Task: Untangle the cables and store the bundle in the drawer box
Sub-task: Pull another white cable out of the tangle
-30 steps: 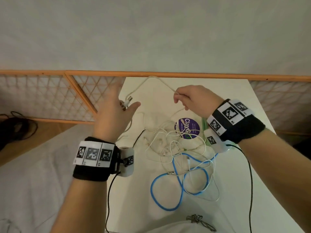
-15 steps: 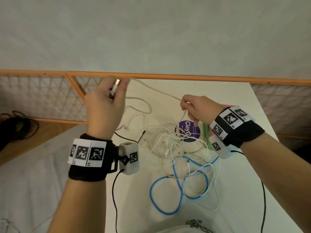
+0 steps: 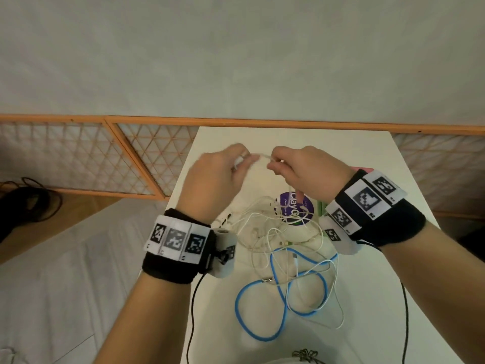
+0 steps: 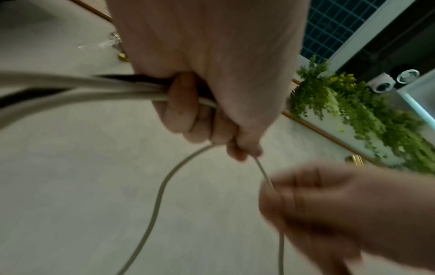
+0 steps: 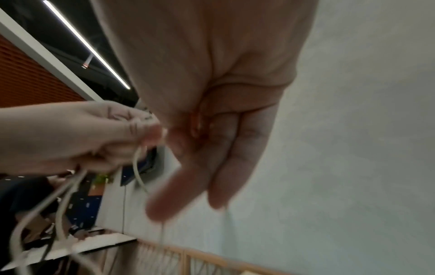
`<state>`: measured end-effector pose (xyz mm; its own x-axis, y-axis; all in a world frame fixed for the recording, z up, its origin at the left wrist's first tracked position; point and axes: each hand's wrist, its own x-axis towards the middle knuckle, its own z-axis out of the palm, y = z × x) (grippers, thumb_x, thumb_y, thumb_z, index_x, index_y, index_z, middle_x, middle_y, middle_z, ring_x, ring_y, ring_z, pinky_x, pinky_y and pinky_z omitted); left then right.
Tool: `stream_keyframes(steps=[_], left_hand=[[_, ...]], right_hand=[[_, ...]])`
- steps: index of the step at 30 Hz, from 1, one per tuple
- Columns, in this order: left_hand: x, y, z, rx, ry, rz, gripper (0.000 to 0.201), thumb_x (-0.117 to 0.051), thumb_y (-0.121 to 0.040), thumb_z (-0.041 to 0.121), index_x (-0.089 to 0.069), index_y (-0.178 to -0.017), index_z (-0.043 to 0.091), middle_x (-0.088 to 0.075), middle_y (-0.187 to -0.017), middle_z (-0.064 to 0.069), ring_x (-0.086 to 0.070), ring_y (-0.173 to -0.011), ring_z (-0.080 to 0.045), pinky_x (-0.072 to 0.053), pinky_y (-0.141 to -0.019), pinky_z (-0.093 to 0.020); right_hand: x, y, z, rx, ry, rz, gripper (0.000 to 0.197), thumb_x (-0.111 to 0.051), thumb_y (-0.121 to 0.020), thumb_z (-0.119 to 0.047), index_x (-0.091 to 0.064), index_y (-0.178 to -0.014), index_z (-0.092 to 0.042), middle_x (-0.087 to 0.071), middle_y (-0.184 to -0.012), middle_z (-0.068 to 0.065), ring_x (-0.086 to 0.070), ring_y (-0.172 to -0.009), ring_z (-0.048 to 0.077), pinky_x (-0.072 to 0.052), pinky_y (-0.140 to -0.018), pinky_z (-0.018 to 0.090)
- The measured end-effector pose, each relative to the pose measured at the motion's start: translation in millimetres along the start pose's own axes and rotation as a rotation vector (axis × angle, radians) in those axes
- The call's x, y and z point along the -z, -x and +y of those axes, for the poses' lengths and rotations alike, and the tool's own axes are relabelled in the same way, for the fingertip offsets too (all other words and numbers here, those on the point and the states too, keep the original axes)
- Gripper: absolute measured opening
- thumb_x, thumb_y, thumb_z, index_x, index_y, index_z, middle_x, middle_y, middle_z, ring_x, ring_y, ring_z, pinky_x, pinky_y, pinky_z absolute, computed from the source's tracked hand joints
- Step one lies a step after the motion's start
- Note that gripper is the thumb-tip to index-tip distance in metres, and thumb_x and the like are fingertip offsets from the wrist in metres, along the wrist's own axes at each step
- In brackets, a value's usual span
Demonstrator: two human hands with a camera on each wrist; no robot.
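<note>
A white cable (image 3: 262, 156) stretches in a short span between my two hands, held above the table. My left hand (image 3: 233, 166) grips several looped strands of it in curled fingers (image 4: 188, 111). My right hand (image 3: 278, 164) pinches the same white cable (image 4: 266, 174) a little to the right, with two fingers (image 5: 219, 176) sticking out straight. Below the hands a tangle of thin white cables (image 3: 265, 232) lies on the white table (image 3: 367, 298), and a blue cable (image 3: 283, 298) loops through it toward me.
A tub with a purple round lid (image 3: 296, 208) sits under the tangle, beside green and pink edges (image 3: 321, 208) half hidden by my right wrist. An orange lattice railing (image 3: 131, 158) runs behind the table. Black wrist-camera leads (image 3: 193, 311) hang at both sides.
My left hand has swung from the far left in toward my right hand, carrying the cable end. The hands, wide apart before, now almost touch, and the stretched cable span has shortened.
</note>
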<state>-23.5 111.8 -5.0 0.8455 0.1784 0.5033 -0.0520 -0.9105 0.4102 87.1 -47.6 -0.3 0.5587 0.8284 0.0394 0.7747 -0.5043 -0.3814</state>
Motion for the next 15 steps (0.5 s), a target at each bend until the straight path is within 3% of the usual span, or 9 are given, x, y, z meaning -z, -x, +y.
stream_keyframes(steps=[1,3,5,7,9,11,13,14,15], left_hand=[[7,-1,-4,0.028,0.034,0.089,0.026,-0.054,-0.096,0.035,-0.064,-0.088,0.013,-0.043,-0.047,0.014,-0.046,-0.038,0.001,-0.03,-0.041,-0.011],[23,-1,-15,0.1,0.038,0.142,0.026,-0.056,-0.096,0.032,-0.064,-0.082,0.011,-0.04,-0.047,0.015,-0.044,-0.04,0.002,-0.029,-0.041,-0.01],[31,1,-26,0.158,-0.064,-0.009,0.03,-0.057,-0.094,0.036,-0.066,-0.082,0.01,-0.044,-0.051,0.012,-0.043,-0.044,-0.002,-0.026,-0.045,-0.013],[32,7,-35,0.232,-0.145,-0.123,0.027,-0.056,-0.093,0.039,-0.067,-0.097,0.015,-0.051,-0.06,0.008,-0.051,-0.057,-0.006,-0.031,-0.05,-0.018],[30,15,-40,0.307,-0.114,-0.091,0.037,-0.057,-0.092,0.043,-0.056,-0.124,0.025,-0.052,-0.065,0.003,-0.056,-0.062,-0.015,-0.037,-0.051,-0.025],[28,24,-43,0.318,-0.029,0.008,0.053,-0.055,-0.092,0.047,-0.038,-0.141,0.035,-0.042,-0.053,0.002,-0.045,-0.048,-0.012,-0.035,-0.046,-0.025],[26,29,-43,0.294,0.048,0.064,0.044,-0.05,-0.095,0.046,-0.043,-0.137,0.034,-0.038,-0.052,0.007,-0.04,-0.043,-0.008,-0.031,-0.044,-0.016],[23,31,-42,0.28,0.095,0.072,0.034,-0.048,-0.097,0.042,-0.053,-0.128,0.028,-0.039,-0.053,0.009,-0.041,-0.044,-0.006,-0.03,-0.044,-0.014],[19,33,-43,0.274,0.148,0.075,0.027,-0.046,-0.099,0.037,-0.059,-0.116,0.022,-0.04,-0.053,0.009,-0.041,-0.046,-0.005,-0.029,-0.045,-0.014]], right_hand=[[-3,2,6,-0.045,-0.01,-0.031,0.027,-0.036,-0.098,-0.033,-0.053,-0.088,-0.014,-0.056,-0.057,-0.004,-0.066,-0.053,0.023,-0.05,-0.064,0.035],[-12,7,19,-0.123,-0.088,-0.151,0.03,-0.038,-0.098,-0.03,-0.055,-0.083,-0.012,-0.058,-0.051,-0.001,-0.066,-0.051,0.024,-0.054,-0.066,0.04],[-22,8,26,-0.171,-0.21,-0.283,0.032,-0.039,-0.097,-0.028,-0.056,-0.076,-0.011,-0.062,-0.054,0.004,-0.066,-0.048,0.025,-0.055,-0.063,0.041],[-27,-2,25,-0.18,-0.24,-0.353,0.032,-0.041,-0.097,-0.025,-0.059,-0.075,-0.009,-0.065,-0.058,0.003,-0.067,-0.049,0.023,-0.054,-0.061,0.038],[-28,-24,19,-0.153,-0.208,-0.217,0.024,-0.043,-0.097,-0.021,-0.063,-0.09,-0.011,-0.072,-0.073,0.003,-0.07,-0.065,0.02,-0.054,-0.071,0.033],[-25,-50,10,-0.12,-0.213,-0.011,0.034,-0.043,-0.096,-0.015,-0.048,-0.13,-0.017,-0.07,-0.112,0.005,-0.067,-0.1,0.021,-0.048,-0.094,0.034],[-28,-68,1,-0.101,-0.264,0.028,0.065,-0.043,-0.096,-0.012,-0.008,-0.149,-0.025,-0.053,-0.139,0.003,-0.057,-0.118,0.021,-0.04,-0.104,0.032],[-33,-72,-2,-0.113,-0.28,0.03,0.068,-0.044,-0.095,-0.012,-0.004,-0.149,-0.026,-0.053,-0.138,0.003,-0.057,-0.116,0.022,-0.041,-0.103,0.033],[-42,-74,-2,-0.132,-0.277,0.035,0.063,-0.045,-0.094,-0.013,-0.015,-0.148,-0.026,-0.059,-0.13,0.005,-0.061,-0.11,0.024,-0.045,-0.097,0.033]])
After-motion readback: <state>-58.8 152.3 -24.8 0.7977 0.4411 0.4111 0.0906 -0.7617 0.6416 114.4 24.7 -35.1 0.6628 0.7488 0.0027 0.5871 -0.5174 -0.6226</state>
